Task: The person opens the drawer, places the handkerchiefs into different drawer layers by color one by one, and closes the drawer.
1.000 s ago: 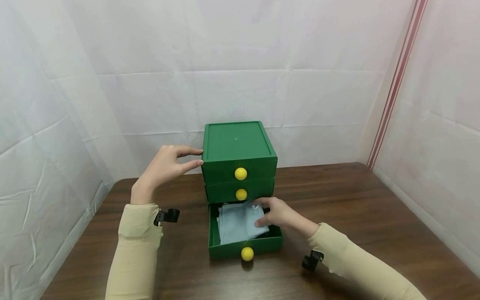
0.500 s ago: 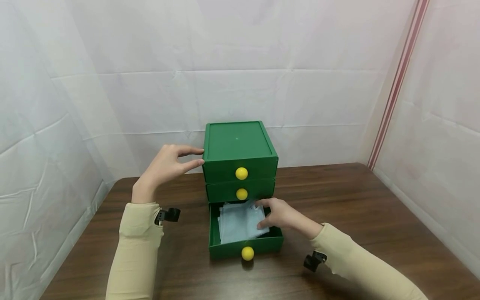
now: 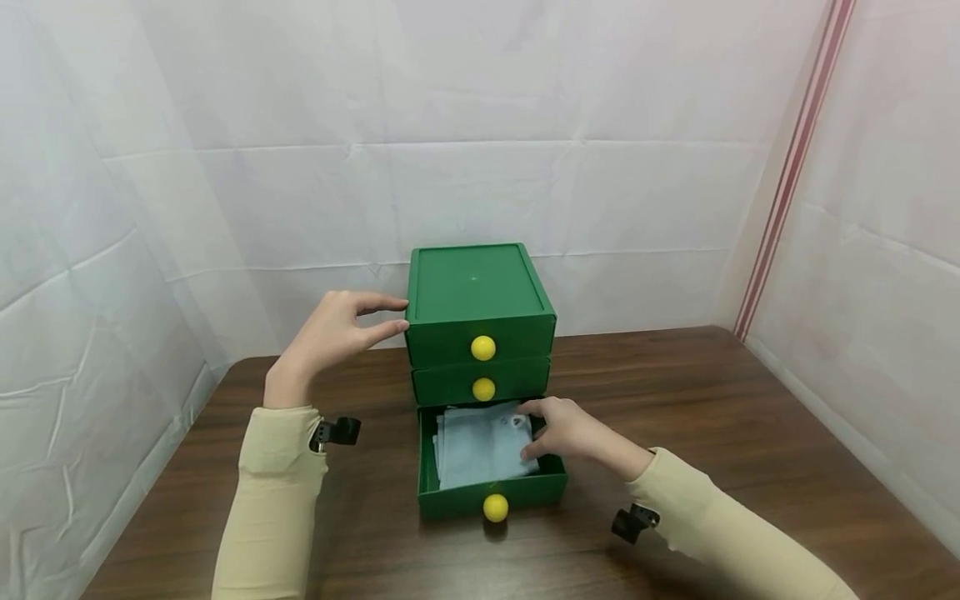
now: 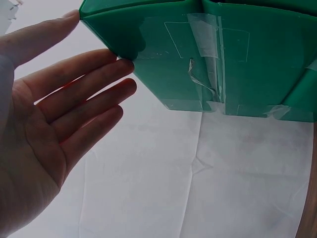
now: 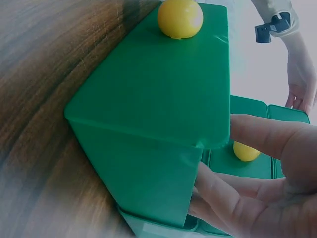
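Observation:
A green three-drawer chest (image 3: 474, 287) with yellow knobs stands on the brown table (image 3: 675, 400). Its bottom drawer (image 3: 457, 497) is pulled out, and a folded light blue cloth (image 3: 476, 446) lies in it. My left hand (image 3: 352, 321) touches the chest's top left corner with straight fingers; in the left wrist view the fingertips (image 4: 119, 67) meet the chest's green edge (image 4: 223, 54). My right hand (image 3: 558, 429) reaches over the drawer's right wall and rests on the cloth's right edge. In the right wrist view its fingers (image 5: 247, 198) lie inside the drawer (image 5: 153, 94).
White sheeting closes in the back and both sides, with a red-striped seam (image 3: 787, 167) at the right corner. The two upper drawers are pushed in. Bare table lies to the left and right of the chest and in front of the drawer.
The cloth has settled flatter into the bottom drawer. My right hand has shifted slightly to the right along its edge. The left hand has not moved.

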